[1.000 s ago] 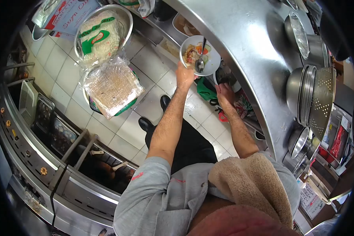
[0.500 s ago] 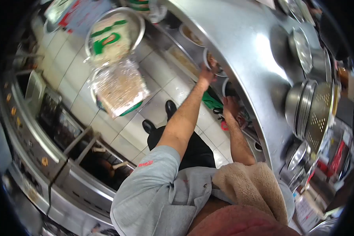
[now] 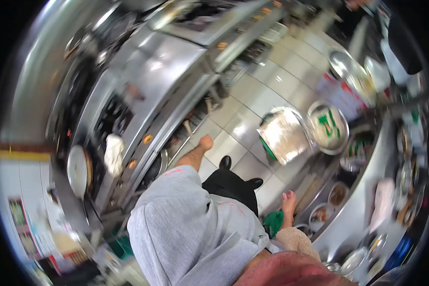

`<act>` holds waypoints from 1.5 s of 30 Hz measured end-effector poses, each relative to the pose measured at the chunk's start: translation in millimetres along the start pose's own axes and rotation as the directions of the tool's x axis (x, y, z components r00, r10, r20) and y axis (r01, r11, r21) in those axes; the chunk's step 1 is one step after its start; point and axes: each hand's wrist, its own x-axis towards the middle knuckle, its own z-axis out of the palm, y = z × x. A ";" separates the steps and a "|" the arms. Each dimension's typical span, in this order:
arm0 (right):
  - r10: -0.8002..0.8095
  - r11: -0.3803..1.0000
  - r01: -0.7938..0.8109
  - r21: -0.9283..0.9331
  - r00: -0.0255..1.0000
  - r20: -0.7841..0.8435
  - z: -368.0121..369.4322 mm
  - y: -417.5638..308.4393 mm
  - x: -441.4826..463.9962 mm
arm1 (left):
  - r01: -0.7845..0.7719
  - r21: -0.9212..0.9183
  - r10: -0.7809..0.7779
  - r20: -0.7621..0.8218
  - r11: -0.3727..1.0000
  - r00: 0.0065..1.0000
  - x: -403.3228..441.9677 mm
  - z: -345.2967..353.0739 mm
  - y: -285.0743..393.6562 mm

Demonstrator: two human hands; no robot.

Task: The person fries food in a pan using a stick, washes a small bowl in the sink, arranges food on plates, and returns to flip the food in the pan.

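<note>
My left hand point(image 3: 206, 142) is curled into a fist over the tiled floor, in front of the stove. I see nothing in it. On my right, my right hand point(image 3: 289, 199) hangs with its fingers apart and holds nothing I can see. Close below it is a green bag point(image 3: 273, 223). A bowl with mixed contents point(image 3: 321, 214) and a bowl of brown food point(image 3: 338, 194) sit on the shelf under the steel counter point(image 3: 362, 195), to the right of that hand. A beige towel point(image 3: 296, 240) lies by my right forearm.
Ahead on the floor are a plastic-wrapped package point(image 3: 285, 135) and a metal basin point(image 3: 342, 143) with a white-and-green bag point(image 3: 329, 126). The stove point(image 3: 164, 57) runs along the left, with a frying pan point(image 3: 77, 169) and a white cloth point(image 3: 114, 155). Another person's sleeve point(image 3: 405, 43) shows at upper right.
My view has swung left toward the stove. Both hands have come away from the bowls under the counter; the left is now out over the floor, the right beside the shelf.
</note>
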 end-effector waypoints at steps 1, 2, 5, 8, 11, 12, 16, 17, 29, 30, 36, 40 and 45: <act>-0.032 0.998 0.025 0.058 0.990 0.135 0.8 -7.0 16.2 | -0.005 -0.004 0.004 -0.049 1.000 0.999 -29.7 -38.2 -23.4; -0.019 0.990 -0.006 0.141 0.985 0.171 9.8 0.7 37.3 | 0.015 -0.031 -0.018 -0.096 0.999 0.995 -53.1 -62.7 -46.3; -0.094 0.992 0.110 -0.065 0.973 0.212 -10.5 -69.3 65.1 | 0.148 -0.313 -0.220 -0.210 0.938 0.952 -117.4 -85.3 -100.3; -0.208 0.958 0.241 -0.156 0.957 0.200 8.3 -117.9 85.4 | 0.157 -0.270 -0.193 -0.113 0.950 0.975 -169.9 -42.3 -161.4; -0.321 0.936 0.345 -0.069 0.918 0.234 63.5 -148.4 110.3 | 0.332 -0.379 -0.332 0.067 0.864 0.941 -222.2 -0.5 -196.8; -0.355 0.930 0.369 0.000 0.894 0.272 84.6 -165.9 115.1 | 0.269 -0.389 -0.283 0.024 0.881 0.959 -245.4 0.0 -204.1; -0.439 0.899 0.391 0.199 0.789 0.429 165.1 -303.6 71.6 | 0.453 -0.667 -0.403 0.242 0.592 0.883 -308.9 -25.1 -262.5; -0.443 0.896 0.352 0.272 0.762 0.473 182.1 -349.1 47.0 | 0.362 -0.687 -0.383 0.131 0.630 0.914 -308.3 -6.3 -299.2; -0.681 0.534 -0.270 0.801 0.425 0.597 292.3 -796.3 -46.7 | 0.052 -0.976 -0.846 0.208 -0.210 0.491 -399.9 40.1 -353.4; -0.668 0.530 -0.266 0.805 0.455 0.589 298.8 -823.3 -41.8 | 0.039 -0.965 -0.825 0.244 -0.261 0.510 -407.8 64.0 -349.9; -0.529 0.434 -0.376 0.819 0.629 0.569 353.0 -909.5 -24.6 | 0.602 -0.551 -0.677 0.088 0.578 0.730 -442.4 145.8 -288.2; -0.566 0.574 -0.096 0.813 0.671 0.479 377.2 -907.4 -20.0 | 0.470 -0.871 -0.758 0.402 -0.143 0.513 -418.8 148.7 -256.8; -0.916 0.396 0.918 -0.021 0.393 -0.085 400.6 -863.4 -2.2 | -0.079 -0.890 -0.837 0.389 -0.450 0.384 -388.6 131.5 -274.0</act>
